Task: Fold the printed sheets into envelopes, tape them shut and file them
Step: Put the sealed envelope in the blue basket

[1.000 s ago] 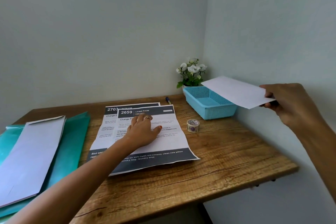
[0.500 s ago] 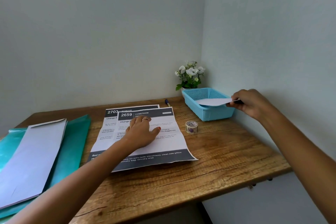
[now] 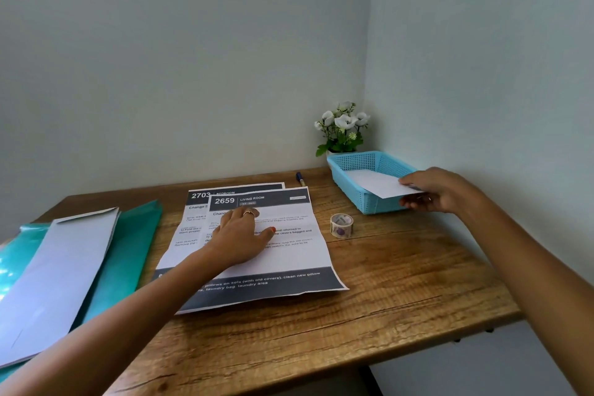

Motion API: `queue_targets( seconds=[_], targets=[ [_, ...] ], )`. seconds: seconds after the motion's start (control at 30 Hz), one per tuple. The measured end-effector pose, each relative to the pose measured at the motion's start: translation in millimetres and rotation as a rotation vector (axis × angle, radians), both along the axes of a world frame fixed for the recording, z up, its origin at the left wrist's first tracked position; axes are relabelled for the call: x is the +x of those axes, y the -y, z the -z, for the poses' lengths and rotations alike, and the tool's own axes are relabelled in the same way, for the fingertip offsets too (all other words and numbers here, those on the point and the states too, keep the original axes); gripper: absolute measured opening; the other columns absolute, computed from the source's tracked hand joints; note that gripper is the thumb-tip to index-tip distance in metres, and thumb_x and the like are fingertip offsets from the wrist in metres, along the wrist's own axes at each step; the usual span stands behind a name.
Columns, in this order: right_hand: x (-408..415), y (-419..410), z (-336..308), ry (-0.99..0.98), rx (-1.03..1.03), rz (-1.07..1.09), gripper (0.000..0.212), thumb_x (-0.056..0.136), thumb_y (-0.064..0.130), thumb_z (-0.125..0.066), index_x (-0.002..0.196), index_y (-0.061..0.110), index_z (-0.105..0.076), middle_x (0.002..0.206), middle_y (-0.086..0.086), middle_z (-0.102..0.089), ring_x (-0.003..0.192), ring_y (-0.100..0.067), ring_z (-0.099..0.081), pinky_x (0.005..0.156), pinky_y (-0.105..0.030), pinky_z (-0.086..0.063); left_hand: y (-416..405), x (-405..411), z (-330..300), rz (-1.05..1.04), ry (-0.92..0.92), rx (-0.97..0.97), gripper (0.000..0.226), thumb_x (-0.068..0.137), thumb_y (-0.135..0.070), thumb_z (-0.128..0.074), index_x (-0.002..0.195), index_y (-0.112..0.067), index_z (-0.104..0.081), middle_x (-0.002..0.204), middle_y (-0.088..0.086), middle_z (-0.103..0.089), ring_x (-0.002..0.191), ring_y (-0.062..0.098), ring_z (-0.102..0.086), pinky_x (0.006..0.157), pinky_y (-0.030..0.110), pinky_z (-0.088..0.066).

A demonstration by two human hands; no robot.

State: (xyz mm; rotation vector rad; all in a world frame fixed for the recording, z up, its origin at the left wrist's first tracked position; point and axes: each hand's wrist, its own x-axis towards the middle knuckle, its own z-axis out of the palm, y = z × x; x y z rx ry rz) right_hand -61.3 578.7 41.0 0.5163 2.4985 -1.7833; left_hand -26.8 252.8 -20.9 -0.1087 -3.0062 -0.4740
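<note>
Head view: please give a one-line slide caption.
Right hand lowers folded envelope into blue basket.

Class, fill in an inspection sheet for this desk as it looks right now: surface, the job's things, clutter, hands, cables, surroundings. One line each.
Surface: wooden desk set in a corner, grain visible.
Job's things: two printed sheets, 2659 overlapping 2703; folded white envelope resting partly in the blue basket; tape roll standing beside the sheets.
Clutter: pen near the wall; grey envelopes stacked on a green folder.
Hands: left hand rests flat on sheet 2659; right hand pinches the folded envelope's near edge with its fingers.
Cables: nothing seen.
Surroundings: plain walls; white flowers behind the basket.
</note>
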Motion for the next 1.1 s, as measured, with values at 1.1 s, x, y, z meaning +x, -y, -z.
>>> queue_targets(
  seconds=[1.1],
  targets=[
    [94, 32, -69, -0.027, 1.302, -0.004, 0.06, 0.077, 0.069, -0.053, 0.084, 0.01, -0.061, 0.061, -0.01, -0.064, 0.055, -0.028, -0.065, 0.075, -0.038, -0.055, 57, 28, -5, -0.113, 0.065, -0.034, 0.075, 0.092, -0.058, -0.037, 0.148, -0.011, -0.022, 0.157, 0.011, -0.013, 0.144, 0.033, -0.009, 0.115, 0.052, -0.013]
  ],
)
